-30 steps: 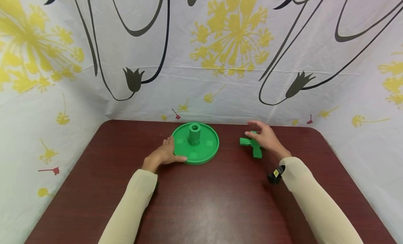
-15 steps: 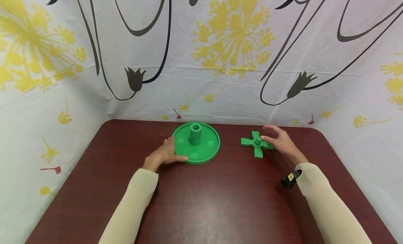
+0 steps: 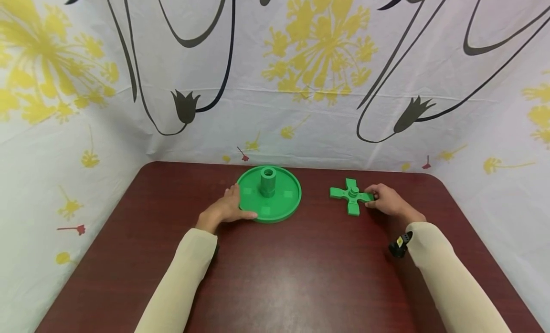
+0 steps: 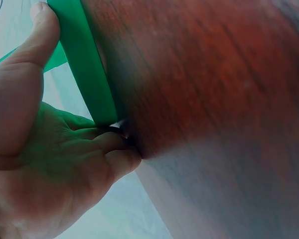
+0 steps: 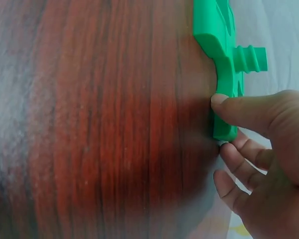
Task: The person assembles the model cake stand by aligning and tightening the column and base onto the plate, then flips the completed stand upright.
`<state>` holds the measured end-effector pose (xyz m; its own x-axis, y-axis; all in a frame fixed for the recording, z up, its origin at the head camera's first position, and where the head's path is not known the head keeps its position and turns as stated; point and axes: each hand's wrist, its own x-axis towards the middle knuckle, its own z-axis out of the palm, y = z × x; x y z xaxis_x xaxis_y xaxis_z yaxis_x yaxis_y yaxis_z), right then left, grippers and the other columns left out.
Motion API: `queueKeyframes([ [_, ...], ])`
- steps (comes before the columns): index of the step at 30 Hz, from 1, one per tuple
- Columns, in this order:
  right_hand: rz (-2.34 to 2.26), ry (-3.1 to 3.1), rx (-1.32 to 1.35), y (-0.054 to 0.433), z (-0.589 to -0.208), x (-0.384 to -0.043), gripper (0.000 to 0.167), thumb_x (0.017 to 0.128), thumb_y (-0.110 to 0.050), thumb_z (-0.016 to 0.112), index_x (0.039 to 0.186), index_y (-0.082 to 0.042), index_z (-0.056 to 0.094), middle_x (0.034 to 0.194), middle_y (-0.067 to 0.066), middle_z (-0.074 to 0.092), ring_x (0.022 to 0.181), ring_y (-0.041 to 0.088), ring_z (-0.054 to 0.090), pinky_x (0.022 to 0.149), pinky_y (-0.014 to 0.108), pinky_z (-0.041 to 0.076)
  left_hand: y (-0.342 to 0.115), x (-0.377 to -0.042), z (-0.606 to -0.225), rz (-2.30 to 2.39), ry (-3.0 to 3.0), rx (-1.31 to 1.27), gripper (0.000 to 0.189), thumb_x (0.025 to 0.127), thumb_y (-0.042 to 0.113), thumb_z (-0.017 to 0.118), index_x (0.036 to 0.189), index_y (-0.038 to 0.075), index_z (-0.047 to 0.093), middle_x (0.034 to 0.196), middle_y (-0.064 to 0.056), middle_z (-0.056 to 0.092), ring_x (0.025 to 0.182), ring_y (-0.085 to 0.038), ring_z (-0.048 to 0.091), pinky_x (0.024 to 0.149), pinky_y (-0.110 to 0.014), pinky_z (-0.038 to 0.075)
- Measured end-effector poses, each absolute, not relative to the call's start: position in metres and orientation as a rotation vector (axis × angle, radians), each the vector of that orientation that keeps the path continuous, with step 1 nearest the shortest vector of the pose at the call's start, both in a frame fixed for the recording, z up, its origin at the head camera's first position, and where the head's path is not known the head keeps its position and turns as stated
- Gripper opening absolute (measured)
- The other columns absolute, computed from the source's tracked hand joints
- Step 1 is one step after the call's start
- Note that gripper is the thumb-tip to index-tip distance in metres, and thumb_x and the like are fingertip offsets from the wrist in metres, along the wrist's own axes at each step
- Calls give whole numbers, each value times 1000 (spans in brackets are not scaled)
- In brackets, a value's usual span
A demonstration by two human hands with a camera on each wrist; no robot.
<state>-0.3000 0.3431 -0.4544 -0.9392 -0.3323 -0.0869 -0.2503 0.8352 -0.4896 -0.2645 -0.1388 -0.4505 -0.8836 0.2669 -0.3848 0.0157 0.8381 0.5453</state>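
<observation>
A green round plate [image 3: 283, 204] with a raised rim lies on the table, and a hollow post [image 3: 268, 182] stands upright at its middle. My left hand [image 3: 223, 208] holds the plate's left side, thumb along the front rim and fingers round the far left edge. In the left wrist view the rim [image 4: 84, 64] lies between thumb and fingers. To the right, a green four-armed cross piece [image 3: 353, 195] lies flat, its short threaded stub [image 5: 250, 59] pointing up. My right hand [image 3: 388, 201] pinches the cross's right arm between thumb and fingers.
The dark red-brown wooden table [image 3: 275, 266] has rounded far corners. A white cloth [image 3: 301, 123] with yellow flowers and grey stems hangs behind it and at both sides. Black straps [image 3: 399, 244] with a small device sit at the right wrist.
My right hand moved right from above the cross piece to its right arm, then lowered and closed its fingers on that arm. The left hand stayed on the plate.
</observation>
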Motion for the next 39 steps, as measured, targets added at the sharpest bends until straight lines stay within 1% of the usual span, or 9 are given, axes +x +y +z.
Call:
queueKeyframes([
  [2, -709, 2849, -460, 344, -454, -301, 34, 91, -9, 70, 119, 8, 63, 95, 16, 58, 83, 25, 45, 72, 40, 39, -138, -265, -450, 752, 2560, 207, 117, 89, 53, 69, 157, -1, -10, 165, -21, -6, 153, -36, -4, 121, -54, 16],
  [7, -785, 2856, -479, 348, -455, -300, 27, 92, -13, 70, 115, 1, 66, 97, 12, 64, 81, 20, 51, 72, 34, 43, -137, -265, -449, 739, 2557, 207, 117, 89, 53, 69, 157, -1, -10, 165, -22, -6, 153, -36, -4, 121, -54, 15],
  [9, -843, 2880, -479, 349, -455, -299, 27, 93, -17, 70, 116, -2, 67, 101, 11, 66, 83, 17, 53, 73, 32, 44, -137, -265, -449, 738, 2559, 208, 117, 89, 53, 69, 157, -2, -10, 165, -22, -6, 153, -37, -4, 121, -54, 15],
  [12, -957, 2904, -450, 347, -456, -299, 30, 94, -24, 70, 117, -4, 67, 95, 11, 67, 79, 14, 53, 70, 28, 43, -138, -265, -449, 739, 2556, 200, 117, 89, 53, 69, 157, -1, -10, 165, -21, -6, 153, -36, -4, 121, -54, 15],
  [16, -1141, 2874, -380, 339, -457, -300, 35, 95, -32, 69, 121, -8, 66, 95, 11, 67, 79, 17, 53, 66, 26, 44, -138, -264, -449, 740, 2550, 195, 117, 89, 53, 68, 157, 0, -10, 165, -21, -6, 153, -36, -4, 121, -54, 16],
  [19, -1279, 2819, -337, 330, -456, -301, 39, 95, -34, 69, 123, -8, 66, 106, 5, 66, 87, 18, 54, 69, 27, 47, -138, -264, -449, 739, 2545, 189, 117, 89, 54, 68, 157, 0, -11, 165, -21, -6, 153, -35, -5, 121, -54, 15],
  [25, -1546, 2659, -335, 305, -450, -305, 41, 94, -27, 71, 123, -1, 63, 98, -8, 66, 90, 15, 63, 78, 30, 57, -137, -264, -448, 741, 2550, 189, 117, 89, 54, 68, 157, 0, -10, 165, -21, -6, 153, -36, -4, 121, -54, 16],
  [31, -1793, 2455, -325, 280, -442, -306, 41, 93, -20, 72, 125, 3, 61, 103, -7, 68, 101, 14, 69, 85, 37, 58, -135, -265, -446, 751, 2549, 183, 117, 89, 54, 69, 157, 1, -9, 165, -21, -5, 153, -36, -3, 120, -55, 18],
  [39, -1976, 2262, -269, 238, -430, -308, 45, 94, -23, 70, 129, 2, 57, 114, -2, 67, 102, 9, 67, 91, 40, 56, -136, -265, -447, 742, 2550, 180, 117, 89, 53, 69, 157, 0, -10, 165, -21, -5, 153, -36, -3, 120, -55, 17],
])
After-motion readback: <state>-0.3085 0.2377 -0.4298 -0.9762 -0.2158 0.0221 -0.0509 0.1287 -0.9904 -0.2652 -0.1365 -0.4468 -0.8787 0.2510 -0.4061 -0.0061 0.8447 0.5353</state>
